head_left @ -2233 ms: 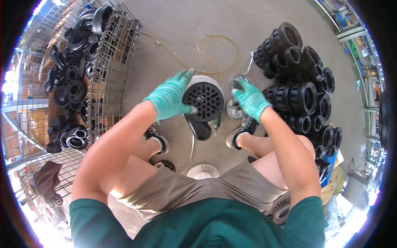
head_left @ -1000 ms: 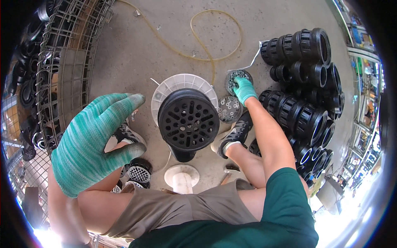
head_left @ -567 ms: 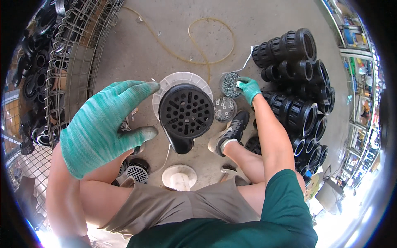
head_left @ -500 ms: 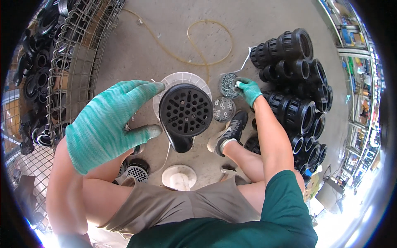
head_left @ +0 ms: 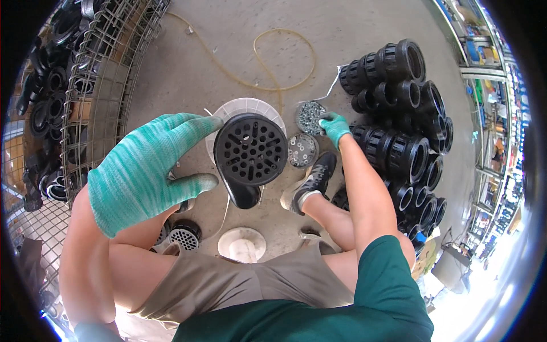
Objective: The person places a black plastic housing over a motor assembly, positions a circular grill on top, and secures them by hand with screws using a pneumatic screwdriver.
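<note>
Before me a round black part with a perforated face and a curved black neck stands over a pale round plate. My left hand, in a green knit glove, is at its left side. The thumb and fingers are spread, and the fingertips come up to the rim; whether they touch cannot be told. My right hand, gloved too, is at the right edge of a round container of small metal fasteners. Its fingers are drawn together, with what they hold hidden. Nearer me sits a container of washers.
Black ribbed fittings are piled on the right. A wire cage with black parts stands left. A yellowish hose loops across the floor. Close to my legs are a white round piece and another perforated black part.
My right hand has shifted slightly left and down at the fasteners' edge; a light bit seen at its fingertips no longer shows. My left hand stays spread beside the black part. The view has shifted slightly.
</note>
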The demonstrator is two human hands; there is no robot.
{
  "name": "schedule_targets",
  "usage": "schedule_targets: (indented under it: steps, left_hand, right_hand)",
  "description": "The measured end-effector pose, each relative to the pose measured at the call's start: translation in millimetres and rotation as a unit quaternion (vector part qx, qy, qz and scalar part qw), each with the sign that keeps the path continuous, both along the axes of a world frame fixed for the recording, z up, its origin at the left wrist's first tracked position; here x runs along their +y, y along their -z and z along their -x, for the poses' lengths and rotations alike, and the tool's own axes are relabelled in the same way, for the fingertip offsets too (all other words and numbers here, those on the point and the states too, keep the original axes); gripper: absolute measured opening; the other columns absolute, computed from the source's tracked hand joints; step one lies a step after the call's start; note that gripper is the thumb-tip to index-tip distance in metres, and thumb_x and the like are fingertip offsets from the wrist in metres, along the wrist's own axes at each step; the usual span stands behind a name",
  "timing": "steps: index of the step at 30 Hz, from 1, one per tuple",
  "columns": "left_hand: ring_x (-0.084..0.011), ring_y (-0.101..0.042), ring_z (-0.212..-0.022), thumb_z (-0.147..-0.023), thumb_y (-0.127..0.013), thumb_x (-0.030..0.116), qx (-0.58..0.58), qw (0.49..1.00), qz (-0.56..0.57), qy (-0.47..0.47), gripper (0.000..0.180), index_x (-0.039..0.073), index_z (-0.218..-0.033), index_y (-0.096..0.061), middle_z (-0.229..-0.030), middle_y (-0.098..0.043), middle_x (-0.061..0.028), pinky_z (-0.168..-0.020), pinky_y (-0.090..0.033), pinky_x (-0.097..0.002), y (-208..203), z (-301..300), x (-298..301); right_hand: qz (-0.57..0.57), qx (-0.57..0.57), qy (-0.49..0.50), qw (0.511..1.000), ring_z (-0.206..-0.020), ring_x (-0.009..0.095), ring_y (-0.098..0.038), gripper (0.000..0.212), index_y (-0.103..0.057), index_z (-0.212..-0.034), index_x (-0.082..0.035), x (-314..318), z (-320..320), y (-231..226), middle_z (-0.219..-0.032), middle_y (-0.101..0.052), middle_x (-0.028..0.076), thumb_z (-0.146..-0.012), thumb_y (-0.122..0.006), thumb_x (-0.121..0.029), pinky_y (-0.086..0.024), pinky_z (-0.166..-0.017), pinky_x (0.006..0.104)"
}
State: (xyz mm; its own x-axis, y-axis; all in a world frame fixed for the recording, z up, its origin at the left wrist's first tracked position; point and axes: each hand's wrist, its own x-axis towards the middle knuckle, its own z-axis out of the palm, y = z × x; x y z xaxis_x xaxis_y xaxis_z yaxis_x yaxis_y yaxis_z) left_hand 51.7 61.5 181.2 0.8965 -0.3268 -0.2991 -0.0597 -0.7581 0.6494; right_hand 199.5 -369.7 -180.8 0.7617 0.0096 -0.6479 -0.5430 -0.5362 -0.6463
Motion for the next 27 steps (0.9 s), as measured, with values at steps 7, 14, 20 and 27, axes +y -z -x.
schedule_targets:
  steps: [7,14,20,27]
  left_hand:
    - [-0.0388,-0.064,-0.11,-0.082,-0.081,0.031,-0.003,1.0,-0.007,0.011,0.064,0.004,-0.136,-0.058,-0.125,-0.064,-0.0184,-0.094,-0.054,-0.0436,12,-4,10]
    - [-0.0358,-0.063,-0.111,-0.075,-0.085,0.024,0.021,0.999,-0.02,0.015,0.071,0.004,-0.138,-0.057,-0.128,-0.063,-0.0164,-0.094,-0.052,-0.0426,14,-9,8]
    - [-0.0367,-0.064,-0.11,-0.08,-0.083,0.028,0.016,1.0,0.016,-0.004,0.065,0.004,-0.135,-0.058,-0.124,-0.065,-0.0177,-0.093,-0.054,-0.0434,3,-4,0]
    - [-0.0325,-0.07,-0.095,-0.086,-0.079,0.024,-0.005,0.998,0.069,0.013,0.058,0.002,-0.135,-0.057,-0.121,-0.066,-0.0175,-0.086,-0.057,-0.0423,-6,-1,-5]
  right_hand:
    - [0.284,-0.117,-0.307,0.901,-0.103,0.038,-0.069,0.037,-0.072,-0.112,-0.006,22,5,46,-0.112,-0.072,0.021,-0.079,-0.08,-0.02,-0.054,-0.093,0.0438]
    - [0.296,-0.116,-0.388,0.865,-0.095,0.04,-0.07,0.029,-0.074,-0.11,-0.008,19,-2,49,-0.103,-0.073,0.02,-0.084,-0.072,-0.02,-0.055,-0.084,0.0458]
    - [0.173,-0.081,-0.263,0.946,-0.076,0.03,-0.071,0.024,-0.073,-0.114,-0.006,5,0,17,-0.097,-0.074,0.018,-0.091,-0.069,-0.013,-0.056,-0.074,0.0429]
    - [0.007,-0.013,-0.142,0.99,-0.062,0.018,-0.067,0.025,-0.068,-0.115,0.004,16,-6,-71,-0.089,-0.072,0.011,-0.094,-0.069,-0.009,-0.056,-0.055,0.0324]
